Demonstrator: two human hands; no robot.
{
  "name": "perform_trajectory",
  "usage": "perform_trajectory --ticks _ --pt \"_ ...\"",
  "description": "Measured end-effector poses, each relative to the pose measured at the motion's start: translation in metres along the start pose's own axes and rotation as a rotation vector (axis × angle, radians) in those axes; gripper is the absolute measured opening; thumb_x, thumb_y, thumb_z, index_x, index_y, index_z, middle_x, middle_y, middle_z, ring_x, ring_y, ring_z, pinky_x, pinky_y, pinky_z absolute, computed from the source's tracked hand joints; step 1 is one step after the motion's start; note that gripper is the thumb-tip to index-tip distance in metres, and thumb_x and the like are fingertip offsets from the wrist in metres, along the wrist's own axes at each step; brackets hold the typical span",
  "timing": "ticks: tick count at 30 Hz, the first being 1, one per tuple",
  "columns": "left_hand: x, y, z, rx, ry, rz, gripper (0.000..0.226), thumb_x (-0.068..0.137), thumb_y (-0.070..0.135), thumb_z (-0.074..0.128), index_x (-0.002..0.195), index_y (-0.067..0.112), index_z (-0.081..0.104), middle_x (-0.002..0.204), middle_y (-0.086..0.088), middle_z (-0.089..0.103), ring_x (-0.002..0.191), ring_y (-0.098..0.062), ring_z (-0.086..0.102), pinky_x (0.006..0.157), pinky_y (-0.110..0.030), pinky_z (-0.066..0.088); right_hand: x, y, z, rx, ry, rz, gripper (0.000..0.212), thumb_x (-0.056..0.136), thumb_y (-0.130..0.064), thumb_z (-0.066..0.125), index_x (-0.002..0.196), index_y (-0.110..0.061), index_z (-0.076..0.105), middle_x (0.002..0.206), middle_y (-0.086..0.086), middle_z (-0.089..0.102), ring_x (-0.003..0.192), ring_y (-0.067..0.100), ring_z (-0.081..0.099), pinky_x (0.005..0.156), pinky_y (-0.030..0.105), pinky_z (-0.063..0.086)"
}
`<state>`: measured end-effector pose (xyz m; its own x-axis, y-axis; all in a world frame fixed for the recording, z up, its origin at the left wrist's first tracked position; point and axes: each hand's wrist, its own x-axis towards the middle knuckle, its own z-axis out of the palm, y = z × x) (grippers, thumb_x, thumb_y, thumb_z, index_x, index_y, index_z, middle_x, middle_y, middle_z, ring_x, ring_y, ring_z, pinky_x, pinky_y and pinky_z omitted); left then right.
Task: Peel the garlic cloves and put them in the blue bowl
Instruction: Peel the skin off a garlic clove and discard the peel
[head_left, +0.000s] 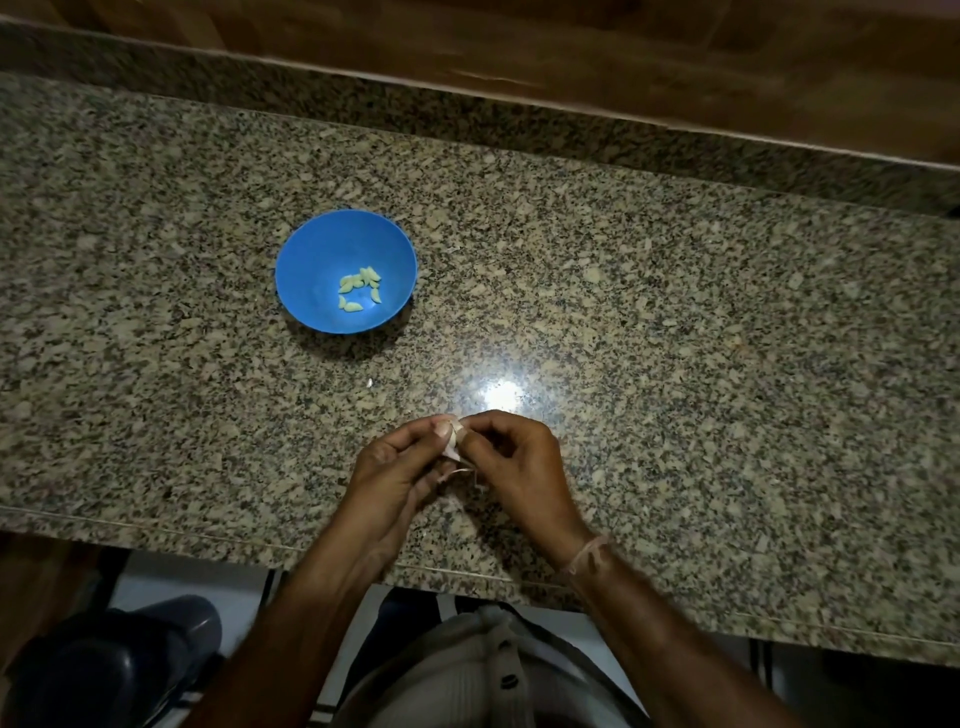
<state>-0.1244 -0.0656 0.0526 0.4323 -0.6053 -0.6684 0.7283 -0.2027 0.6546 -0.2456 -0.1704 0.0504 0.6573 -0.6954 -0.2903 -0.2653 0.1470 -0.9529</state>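
A blue bowl (311, 249) stands on the granite counter, left of centre, with several peeled garlic cloves (360, 291) lying in its bottom. Nearer the counter's front edge, my left hand (387, 467) and my right hand (519, 457) meet fingertip to fingertip around one garlic clove (456, 435). Both hands pinch it, and pale papery skin (457, 470) hangs loose beneath it. The clove is partly hidden by my fingers.
A small white scrap of peel (370, 383) lies on the speckled granite counter (675, 338) between the bowl and my hands. A raised granite ledge and wooden panel (571, 52) run along the back. The counter's front edge (208, 540) lies just below my wrists.
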Motion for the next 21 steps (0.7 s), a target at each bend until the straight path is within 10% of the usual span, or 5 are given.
perform_trajectory --ticks 7,14,21 --pt "0.007 0.006 -0.003 0.122 0.003 0.022 0.021 0.094 0.013 0.073 0.114 0.01 0.077 0.107 -0.012 0.079 0.094 -0.019 0.075 0.082 -0.032 0.061 -0.003 -0.001 0.008 0.406 0.07 0.227 0.008 0.098 -0.007 0.07 0.098 0.001 0.074 0.094 0.021 0.077 0.084 0.025 0.073 0.077 0.039 0.063" --pt "0.04 0.002 -0.025 1.055 0.276 0.617 0.02 0.091 0.017 0.079 0.11 0.016 0.077 0.091 0.0 0.07 0.081 -0.017 0.067 0.073 -0.033 0.058 0.003 0.025 -0.012 -0.206 -0.02 0.085 0.008 0.09 -0.003 0.075 0.087 -0.009 0.079 0.085 -0.002 0.079 0.082 0.003 0.073 0.078 0.018 0.056" --pt "0.023 -0.022 -0.018 1.316 0.38 0.768 0.038 0.094 0.021 0.073 0.131 0.02 0.063 0.123 -0.001 0.057 0.114 -0.024 0.052 0.091 -0.042 0.047 0.006 0.04 0.0 -0.582 -0.029 -0.03 0.017 0.096 -0.005 0.066 0.082 -0.011 0.073 0.08 -0.004 0.074 0.077 0.003 0.067 0.071 0.022 0.054"
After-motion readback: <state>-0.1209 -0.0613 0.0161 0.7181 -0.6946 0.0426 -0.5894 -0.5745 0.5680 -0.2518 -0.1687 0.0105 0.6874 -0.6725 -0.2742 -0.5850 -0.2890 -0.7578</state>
